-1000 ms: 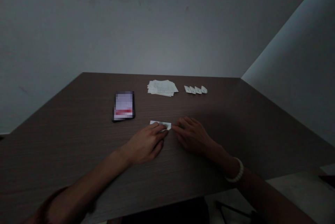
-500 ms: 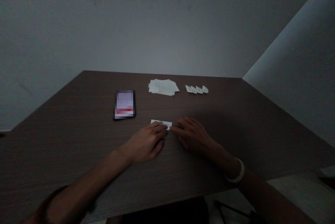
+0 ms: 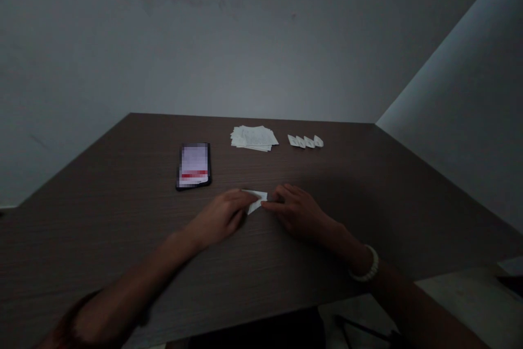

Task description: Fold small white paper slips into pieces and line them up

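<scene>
A small white piece of paper [image 3: 256, 203] lies on the brown table in front of me, partly folded, with its left part hidden under my fingers. My left hand [image 3: 223, 217] is closed on that left part, thumb and fingers pinching it. From the other side my right hand [image 3: 297, 208] reaches in with its index finger stretched to the paper's right edge, holding it there. Its other fingers are curled, and its thumb is mostly hidden.
Beyond my hands, a loose stack of white paper sheets [image 3: 254, 138] lies near the back of the table [image 3: 122, 175]. Several small folded papers [image 3: 305, 142] sit in a row to its right. A phone [image 3: 193, 166] with a lit, blurred screen lies left of centre.
My left hand has shifted left and its fingers have closed on the paper. The paper's near edge has turned into a slanted, pointed shape. My right hand has hardly moved.
</scene>
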A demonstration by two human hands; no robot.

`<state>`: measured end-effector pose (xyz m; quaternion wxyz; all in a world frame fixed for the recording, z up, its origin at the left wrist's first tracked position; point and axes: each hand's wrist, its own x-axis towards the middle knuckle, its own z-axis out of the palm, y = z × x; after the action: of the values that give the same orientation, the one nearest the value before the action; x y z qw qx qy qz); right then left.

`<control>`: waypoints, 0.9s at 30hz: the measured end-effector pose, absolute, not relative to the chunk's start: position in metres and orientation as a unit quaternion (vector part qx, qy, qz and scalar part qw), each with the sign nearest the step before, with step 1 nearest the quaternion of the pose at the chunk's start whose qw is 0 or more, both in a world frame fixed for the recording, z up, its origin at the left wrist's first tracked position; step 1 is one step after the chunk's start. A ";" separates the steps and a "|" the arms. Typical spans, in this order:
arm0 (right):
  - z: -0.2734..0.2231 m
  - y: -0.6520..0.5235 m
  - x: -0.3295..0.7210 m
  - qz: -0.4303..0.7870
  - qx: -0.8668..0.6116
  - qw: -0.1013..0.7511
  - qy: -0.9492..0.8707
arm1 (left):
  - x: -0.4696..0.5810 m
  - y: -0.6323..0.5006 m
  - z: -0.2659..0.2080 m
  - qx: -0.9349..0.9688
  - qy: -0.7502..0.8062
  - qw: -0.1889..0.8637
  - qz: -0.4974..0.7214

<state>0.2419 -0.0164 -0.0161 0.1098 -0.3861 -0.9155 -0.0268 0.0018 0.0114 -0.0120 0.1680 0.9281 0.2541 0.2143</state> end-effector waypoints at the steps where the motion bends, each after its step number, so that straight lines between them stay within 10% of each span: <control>1: -0.015 -0.014 0.242 -0.021 -0.383 0.111 -0.917 | -0.001 0.015 -0.014 0.918 0.270 0.161 0.240; 27: -0.028 0.027 0.231 0.141 -0.419 0.264 -0.857 | -0.003 0.039 -0.031 0.881 0.386 0.156 0.225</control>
<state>0.2310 0.0267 -0.0281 0.2643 -0.4188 -0.8573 0.1406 -0.0026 0.0390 -0.0312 0.1558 0.8810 0.3858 0.2254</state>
